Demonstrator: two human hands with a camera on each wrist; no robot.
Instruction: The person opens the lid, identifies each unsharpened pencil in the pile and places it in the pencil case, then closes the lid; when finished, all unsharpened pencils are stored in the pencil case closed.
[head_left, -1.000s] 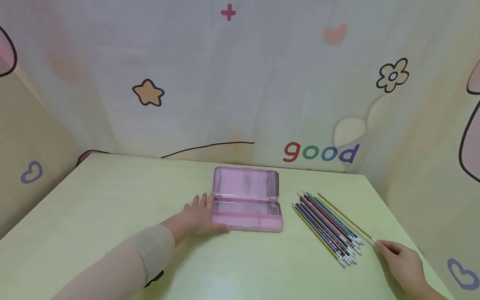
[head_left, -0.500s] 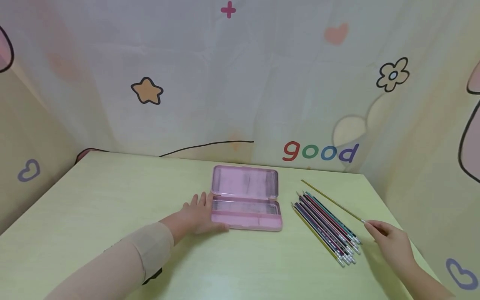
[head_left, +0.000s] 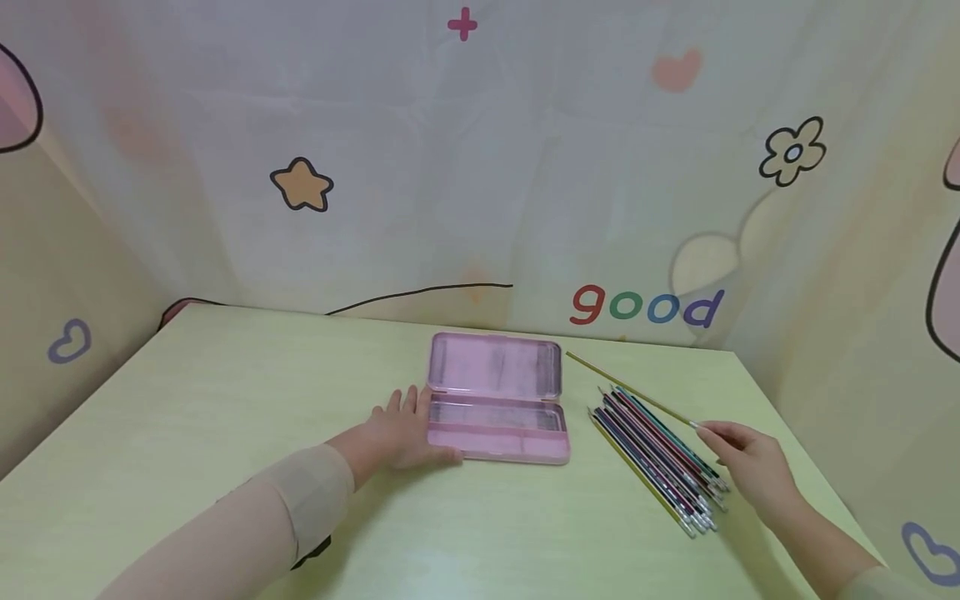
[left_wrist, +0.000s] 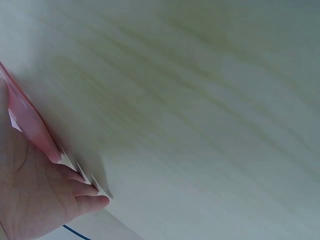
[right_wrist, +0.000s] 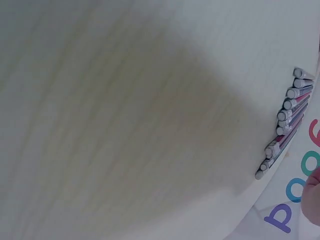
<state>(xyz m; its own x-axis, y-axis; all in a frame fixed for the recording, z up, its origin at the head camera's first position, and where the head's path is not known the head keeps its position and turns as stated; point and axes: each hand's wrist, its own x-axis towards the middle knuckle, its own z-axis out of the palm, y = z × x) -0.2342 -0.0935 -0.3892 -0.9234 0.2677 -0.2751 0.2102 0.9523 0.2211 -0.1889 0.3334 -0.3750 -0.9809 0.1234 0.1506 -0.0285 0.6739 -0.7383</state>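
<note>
One thin gold pencil [head_left: 630, 388] slants across, to the right of the pink pencil case [head_left: 480, 443], its far tip just beyond the upper right corner of the case's lid. The right hand [head_left: 757, 467] pinches it by the silver eraser end, the end farthest from the case. It should be very light and stiff, with a smooth, somewhat slippery coat, and its point is likely the fragile part. Held at the extreme end, the long shaft probably tips and swings easily; a pinch nearer the middle would likely balance better and give finer aim.

Right of the case, below the held pencil in the head view, lies a bunch of pencils [head_left: 660, 458], eraser ends toward the person. The left hand [head_left: 401, 429] spreads at the case's left side, fingers extended, thumb along its near edge, gripping nothing. The case looks rigid and light enough to slide if nudged. The pale surface [head_left: 495, 533] carries it; behind the case hangs a printed cloth [head_left: 375, 233].
</note>
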